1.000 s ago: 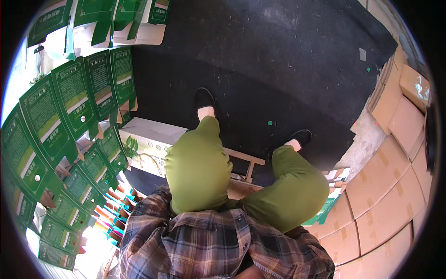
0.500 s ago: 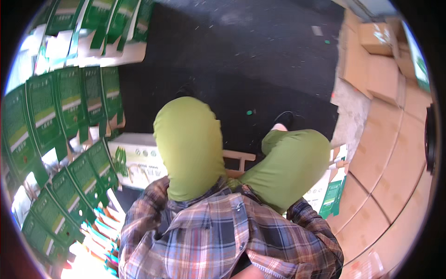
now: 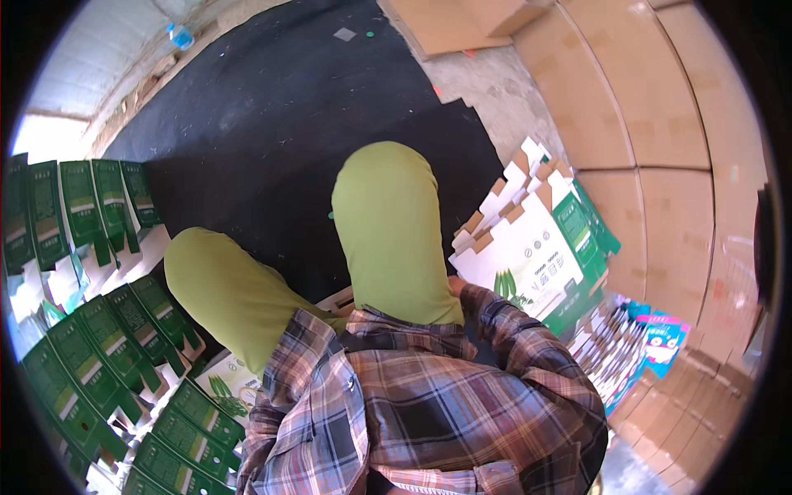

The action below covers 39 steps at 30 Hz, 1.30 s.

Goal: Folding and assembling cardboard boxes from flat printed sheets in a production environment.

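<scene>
I am seated with my knees apart in green trousers, and both plaid-sleeved arms bend down beside my thighs. A sliver of my right hand (image 3: 455, 285) shows at the outer side of my right knee, its fingers hidden. It is nearest a stack of flat white-and-green printed cartons (image 3: 524, 260) with brown tabs along one edge. My left hand is out of sight behind my left thigh and sleeve. Close to that sleeve lies a white carton panel (image 3: 227, 375) with a green plant picture. Between my thighs a bit of brown cardboard (image 3: 337, 302) shows.
Rows of green cartons (image 3: 91, 338) stand along the left. Large brown boxes (image 3: 652, 91) are stacked on the right, with a bundle of colourful flat packaging (image 3: 627, 342) below them. A black mat (image 3: 264, 124) covers the floor ahead. A blue-labelled bottle (image 3: 179, 35) lies by the far wall.
My view and body have turned to the right. The carton stack and colourful bundle on the right have come into fuller view, and the left cartons have shifted toward the left rim.
</scene>
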Each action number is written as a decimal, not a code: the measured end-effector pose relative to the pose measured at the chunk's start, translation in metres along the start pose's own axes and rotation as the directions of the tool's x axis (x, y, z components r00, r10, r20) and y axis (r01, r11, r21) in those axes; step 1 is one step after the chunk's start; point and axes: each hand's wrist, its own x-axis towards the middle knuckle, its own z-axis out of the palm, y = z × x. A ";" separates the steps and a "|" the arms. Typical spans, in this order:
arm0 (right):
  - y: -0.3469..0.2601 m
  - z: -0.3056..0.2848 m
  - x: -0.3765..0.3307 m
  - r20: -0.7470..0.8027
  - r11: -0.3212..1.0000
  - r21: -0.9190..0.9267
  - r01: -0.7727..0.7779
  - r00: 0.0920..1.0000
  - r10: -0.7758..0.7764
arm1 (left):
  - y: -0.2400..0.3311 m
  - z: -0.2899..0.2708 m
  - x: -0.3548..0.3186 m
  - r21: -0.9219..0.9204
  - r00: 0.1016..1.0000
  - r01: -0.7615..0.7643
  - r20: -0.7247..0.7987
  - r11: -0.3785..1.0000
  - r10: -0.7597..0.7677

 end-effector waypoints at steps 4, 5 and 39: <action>0.084 -0.010 -0.021 -0.356 0.590 0.806 -0.050 0.756 0.550 | -0.007 -0.015 -0.009 0.045 0.999 -0.044 -0.025 0.998 0.045; 0.098 -0.006 -0.027 -0.405 0.528 0.849 0.033 0.684 0.607 | -0.009 -0.020 -0.012 0.061 0.998 -0.055 -0.039 0.997 0.057; 0.080 -0.050 -0.065 -0.679 -0.218 0.298 0.929 0.367 0.636 | 0.347 0.065 -0.080 0.195 0.186 -0.965 0.035 0.176 0.982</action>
